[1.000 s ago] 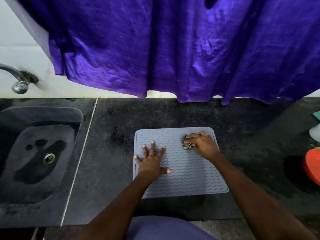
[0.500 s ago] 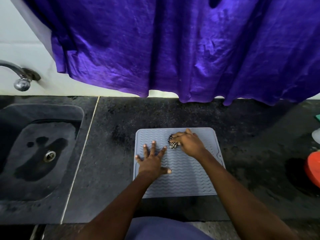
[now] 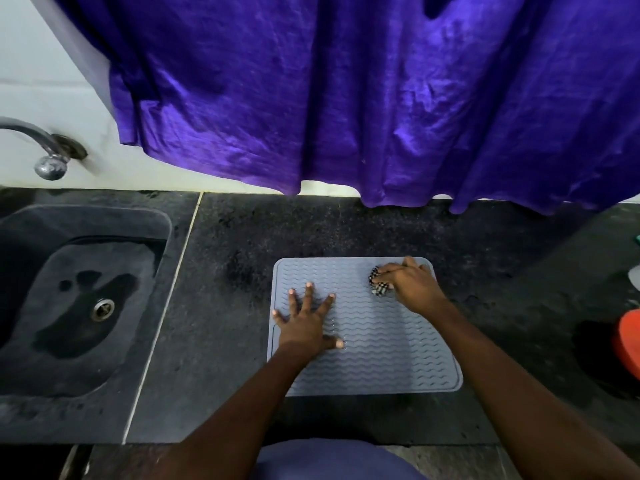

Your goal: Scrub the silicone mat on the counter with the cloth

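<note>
A grey silicone mat [image 3: 388, 351] with wavy ridges lies flat on the dark counter [image 3: 225, 306]. My left hand [image 3: 306, 323] presses on the mat's left half, palm down, fingers spread. At the mat's far right corner, my right hand [image 3: 412, 287] is closed over a small black-and-white checked cloth [image 3: 378, 285]. The cloth is bunched up and pressed against the mat; only its left part shows past my fingers.
A dark stone sink [image 3: 79, 299] with a metal drain is set in the counter at the left, below a steel tap [image 3: 48, 150]. A purple curtain [image 3: 363, 98] hangs over the counter's back edge. An orange round object [image 3: 628, 341] sits at the far right.
My right hand slid the cloth left along the mat's far edge, then back right to the far right corner. My left hand stayed pressed in place.
</note>
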